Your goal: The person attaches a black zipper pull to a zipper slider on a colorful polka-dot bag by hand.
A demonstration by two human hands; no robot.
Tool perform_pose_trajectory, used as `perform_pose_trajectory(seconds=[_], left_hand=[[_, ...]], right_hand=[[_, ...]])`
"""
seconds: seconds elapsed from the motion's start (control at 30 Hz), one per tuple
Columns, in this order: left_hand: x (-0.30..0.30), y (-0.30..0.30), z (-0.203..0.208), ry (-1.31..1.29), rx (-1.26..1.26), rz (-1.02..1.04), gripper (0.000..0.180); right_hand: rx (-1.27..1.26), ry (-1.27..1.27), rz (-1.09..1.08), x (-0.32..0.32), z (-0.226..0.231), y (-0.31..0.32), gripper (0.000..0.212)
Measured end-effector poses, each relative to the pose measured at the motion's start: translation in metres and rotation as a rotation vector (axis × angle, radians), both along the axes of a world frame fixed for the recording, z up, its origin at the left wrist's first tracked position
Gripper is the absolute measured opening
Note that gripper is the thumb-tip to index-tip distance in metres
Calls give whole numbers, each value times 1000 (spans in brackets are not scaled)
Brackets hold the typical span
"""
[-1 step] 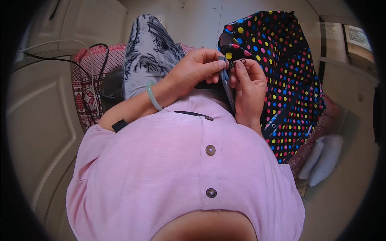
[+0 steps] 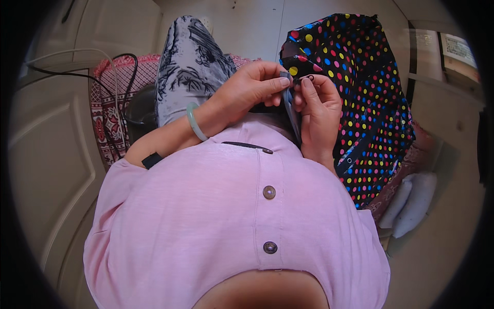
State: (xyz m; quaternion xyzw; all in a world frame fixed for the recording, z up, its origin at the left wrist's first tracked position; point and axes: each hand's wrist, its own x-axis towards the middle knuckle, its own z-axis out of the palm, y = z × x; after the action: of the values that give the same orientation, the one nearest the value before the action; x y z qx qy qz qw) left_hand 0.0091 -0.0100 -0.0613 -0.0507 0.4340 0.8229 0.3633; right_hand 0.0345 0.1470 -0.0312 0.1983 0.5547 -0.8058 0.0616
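Note:
A narrow blue-grey strip [image 2: 290, 107] runs from between my hands down toward my lap; whether it is fabric or plastic I cannot make out. The upper end is pinched between thumb and fingers of my left hand [image 2: 248, 87], which comes in from the left with a pale green bangle [image 2: 196, 122] on the wrist. Close beside it, my right hand [image 2: 320, 103] pinches a small, thin black looped piece [image 2: 310, 78], possibly a hook or cord end. The fingertips of both hands nearly meet, and the spot between them is partly hidden.
Over my right leg lies a black sheet with coloured dots [image 2: 368, 108]. Patterned grey trousers [image 2: 190, 72] cover the left leg. A red fringed woven cover [image 2: 110, 103] spreads beneath, with black and white cables [image 2: 121, 98] across it. White cabinet doors [image 2: 49, 139] stand at left.

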Motion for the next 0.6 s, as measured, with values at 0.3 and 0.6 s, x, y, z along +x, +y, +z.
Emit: perform_pose_trajectory(seconds=[0.3,0.6], left_hand=[[4,-5,-8,53,23,-3,21],[5,-3,-9,-19,36,25,20]], right_hand=[[91,-2,66,4,-2,-2,6],[158,-1,60,8,-2,0,9]])
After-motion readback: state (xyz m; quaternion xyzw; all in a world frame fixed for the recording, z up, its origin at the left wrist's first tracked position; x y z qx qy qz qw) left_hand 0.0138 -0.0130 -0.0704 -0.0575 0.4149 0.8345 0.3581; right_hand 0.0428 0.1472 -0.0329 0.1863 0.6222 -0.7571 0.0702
